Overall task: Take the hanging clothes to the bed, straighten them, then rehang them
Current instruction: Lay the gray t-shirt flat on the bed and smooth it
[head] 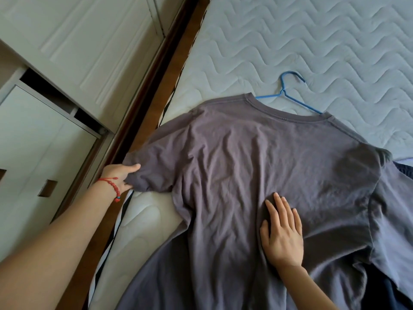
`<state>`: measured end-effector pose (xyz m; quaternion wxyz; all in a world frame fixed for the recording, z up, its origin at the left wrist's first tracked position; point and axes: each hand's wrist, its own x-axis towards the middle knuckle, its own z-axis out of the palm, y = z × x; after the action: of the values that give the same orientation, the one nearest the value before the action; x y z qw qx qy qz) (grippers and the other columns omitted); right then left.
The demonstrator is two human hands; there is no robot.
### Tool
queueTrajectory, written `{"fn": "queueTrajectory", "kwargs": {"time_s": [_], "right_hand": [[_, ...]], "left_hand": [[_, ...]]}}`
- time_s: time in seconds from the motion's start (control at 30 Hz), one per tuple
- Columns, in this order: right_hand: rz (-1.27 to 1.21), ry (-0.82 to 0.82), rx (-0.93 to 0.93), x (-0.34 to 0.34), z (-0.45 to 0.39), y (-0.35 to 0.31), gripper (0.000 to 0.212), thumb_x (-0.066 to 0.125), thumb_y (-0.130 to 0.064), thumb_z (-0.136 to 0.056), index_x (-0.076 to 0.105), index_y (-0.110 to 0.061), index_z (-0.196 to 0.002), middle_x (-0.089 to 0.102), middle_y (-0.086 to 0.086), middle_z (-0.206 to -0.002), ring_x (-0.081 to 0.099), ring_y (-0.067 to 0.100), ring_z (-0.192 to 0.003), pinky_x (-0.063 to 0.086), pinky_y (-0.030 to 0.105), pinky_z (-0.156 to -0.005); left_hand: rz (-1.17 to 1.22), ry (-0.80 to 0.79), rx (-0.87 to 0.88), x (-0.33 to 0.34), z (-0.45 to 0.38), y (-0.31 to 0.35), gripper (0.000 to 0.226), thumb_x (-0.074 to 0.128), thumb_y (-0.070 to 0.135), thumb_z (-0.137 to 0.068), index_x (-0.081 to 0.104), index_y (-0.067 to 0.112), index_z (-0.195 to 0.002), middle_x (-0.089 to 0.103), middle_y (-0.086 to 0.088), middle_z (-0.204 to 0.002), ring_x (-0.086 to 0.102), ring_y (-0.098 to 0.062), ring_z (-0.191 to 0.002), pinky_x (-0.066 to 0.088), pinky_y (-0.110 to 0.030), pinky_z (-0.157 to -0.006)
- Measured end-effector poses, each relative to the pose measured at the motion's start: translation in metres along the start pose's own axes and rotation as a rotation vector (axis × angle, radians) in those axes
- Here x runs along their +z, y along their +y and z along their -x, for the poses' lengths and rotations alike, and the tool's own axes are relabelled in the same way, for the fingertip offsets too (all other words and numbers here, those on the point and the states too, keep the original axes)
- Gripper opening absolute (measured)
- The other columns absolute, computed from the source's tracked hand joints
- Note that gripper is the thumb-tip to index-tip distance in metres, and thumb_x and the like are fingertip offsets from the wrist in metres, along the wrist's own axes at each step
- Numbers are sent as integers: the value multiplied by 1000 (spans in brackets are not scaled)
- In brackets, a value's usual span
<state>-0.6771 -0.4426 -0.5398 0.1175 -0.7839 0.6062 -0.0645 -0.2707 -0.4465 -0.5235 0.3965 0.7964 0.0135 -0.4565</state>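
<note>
Gripping sleeve — left hand (121, 176), hanger (290, 95) half-hidden under T-shirt (257, 153)

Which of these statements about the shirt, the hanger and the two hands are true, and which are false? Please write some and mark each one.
1. The grey T-shirt lies spread on the mattress. True.
2. The left hand lies flat on the shirt's middle. False: it grips the end of a sleeve at the mattress edge.
3. The right hand presses on the shirt with straight fingers. True.
4. The blue hanger is inside the shirt. False: it lies on the mattress beyond the collar, partly hidden by it.
5. A red bracelet is on the right wrist. False: it is on the left wrist.
</note>
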Motion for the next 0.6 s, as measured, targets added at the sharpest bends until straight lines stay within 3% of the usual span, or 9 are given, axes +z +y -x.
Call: {"fn": "queueTrajectory", "kwargs": {"time_s": [0.13,0.27,0.37,0.5,0.6], "right_hand": [[18,-28,-9,-2,1,0,49,35,-28,-84,55,-10,-125,49,12,-140,31,21,-133,8,30,-114],[0,-51,-16,-4,1,2,48,33,-28,-87,49,-13,-130,42,9,-146,26,20,-137,7,31,-114],[-89,-115,13,-17,8,-2,46,40,-24,-89,48,-13,-132,34,6,-150,24,23,-142,10,37,-117],[-219,-28,236,-37,52,-3,48,38,-25,-80,58,-8,-120,50,12,-138,41,31,-132,24,44,-112],[-350,67,514,-46,108,4,45,42,-25,-78,61,-6,-115,53,12,-133,45,32,-126,27,42,-107]], "left_hand": [[-332,454,383,-2,31,8,31,61,15,-86,59,-4,-110,61,-26,-115,57,-39,-109,45,-43,-92],[-354,517,501,4,68,1,35,54,12,-89,55,0,-121,59,-23,-122,54,-37,-115,41,-38,-96],[-385,448,562,1,89,-26,29,55,10,-86,60,-3,-112,63,-26,-112,58,-39,-106,44,-39,-91],[-510,116,575,5,134,-92,23,64,11,-82,63,0,-103,66,-21,-105,62,-31,-96,47,-25,-81],[-669,-11,613,7,169,-138,38,72,10,-76,60,-3,-109,62,-23,-107,60,-36,-101,45,-36,-87]]}}
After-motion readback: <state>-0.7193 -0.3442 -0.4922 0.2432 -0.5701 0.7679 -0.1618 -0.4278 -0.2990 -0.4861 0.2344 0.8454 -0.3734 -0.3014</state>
